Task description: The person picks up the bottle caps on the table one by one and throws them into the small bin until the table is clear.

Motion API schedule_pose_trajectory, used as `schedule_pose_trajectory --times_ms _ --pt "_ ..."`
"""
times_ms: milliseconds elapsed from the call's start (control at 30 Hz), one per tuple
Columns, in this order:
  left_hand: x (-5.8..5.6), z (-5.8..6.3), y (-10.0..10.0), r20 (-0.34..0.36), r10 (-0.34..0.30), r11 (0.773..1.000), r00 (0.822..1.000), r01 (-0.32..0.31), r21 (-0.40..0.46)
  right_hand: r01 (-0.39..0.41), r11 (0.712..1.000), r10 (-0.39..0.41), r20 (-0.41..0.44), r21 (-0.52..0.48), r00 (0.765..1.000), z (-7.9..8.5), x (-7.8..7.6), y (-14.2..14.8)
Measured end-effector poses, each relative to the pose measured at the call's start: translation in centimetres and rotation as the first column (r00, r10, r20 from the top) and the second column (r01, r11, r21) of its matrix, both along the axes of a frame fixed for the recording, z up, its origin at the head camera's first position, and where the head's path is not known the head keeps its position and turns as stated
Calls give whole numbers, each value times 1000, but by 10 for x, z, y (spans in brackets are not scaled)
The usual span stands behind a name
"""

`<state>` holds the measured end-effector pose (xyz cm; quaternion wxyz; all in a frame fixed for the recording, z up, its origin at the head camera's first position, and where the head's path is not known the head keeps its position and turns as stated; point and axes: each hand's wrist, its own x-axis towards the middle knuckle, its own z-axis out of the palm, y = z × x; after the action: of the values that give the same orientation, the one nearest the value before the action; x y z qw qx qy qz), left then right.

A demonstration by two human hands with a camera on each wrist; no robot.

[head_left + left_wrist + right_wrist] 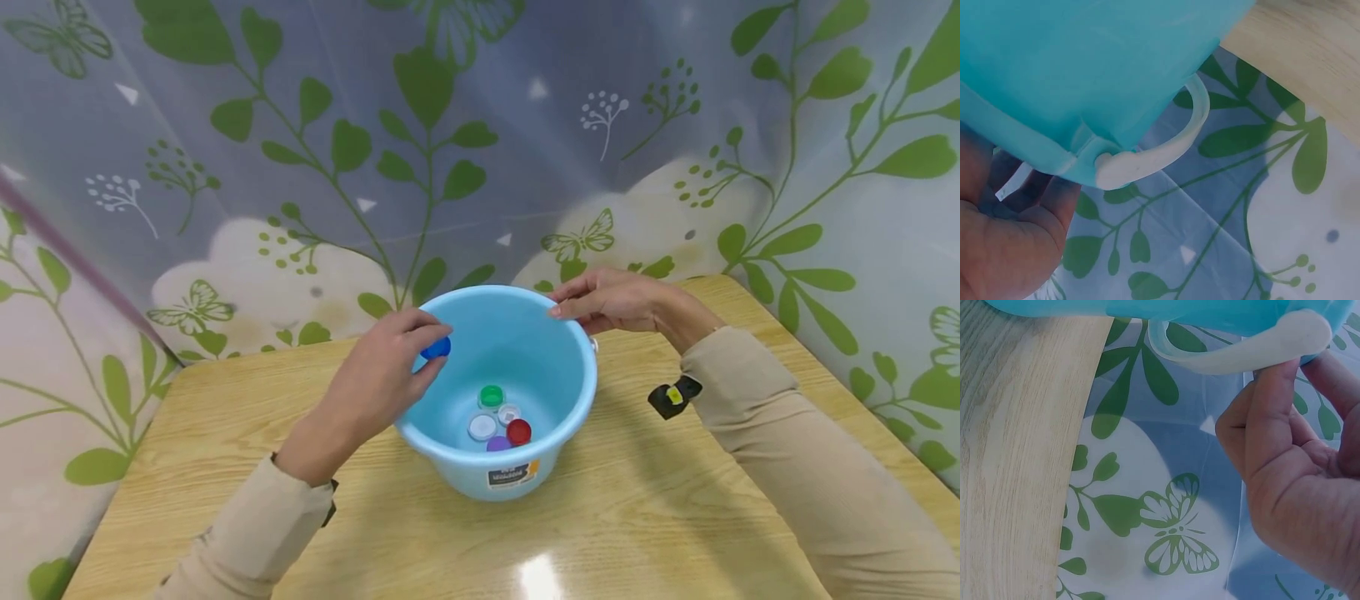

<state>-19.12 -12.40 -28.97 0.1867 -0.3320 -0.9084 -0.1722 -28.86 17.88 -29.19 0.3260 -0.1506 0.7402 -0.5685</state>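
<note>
A light blue bucket stands upright on the table, its inside visible from above in the head view. My left hand is at the bucket's left rim and pinches a blue bottle cap between thumb and fingers. At the far right rim, my right hand grips the bucket's edge, thumb on top and fingers outside. Several caps lie on the bucket's bottom: green, white, red and purple ones among them. A white handle hangs beside the right fingers in the right wrist view.
The wooden table backs onto a curtain printed with leaves and butterflies, which also closes off both sides. A label is on the bucket's front. A black strap with a yellow spot sticks out at the right wrist.
</note>
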Motion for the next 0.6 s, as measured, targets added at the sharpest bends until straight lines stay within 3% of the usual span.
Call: schedule_pose_trajectory --times_ms 167,467,600 --pt "-1 -5 3 5 -17 1000 1000 17 -14 -3 1000 3 -2 4 1000 0 1 0" --pt "-3 -10 4 25 16 999 1000 -15 -40 45 998 -44 -16 45 999 2 2 1" --pt "-3 -11 2 4 17 1000 1000 -16 -23 78 992 -69 -98 95 993 2 4 0"
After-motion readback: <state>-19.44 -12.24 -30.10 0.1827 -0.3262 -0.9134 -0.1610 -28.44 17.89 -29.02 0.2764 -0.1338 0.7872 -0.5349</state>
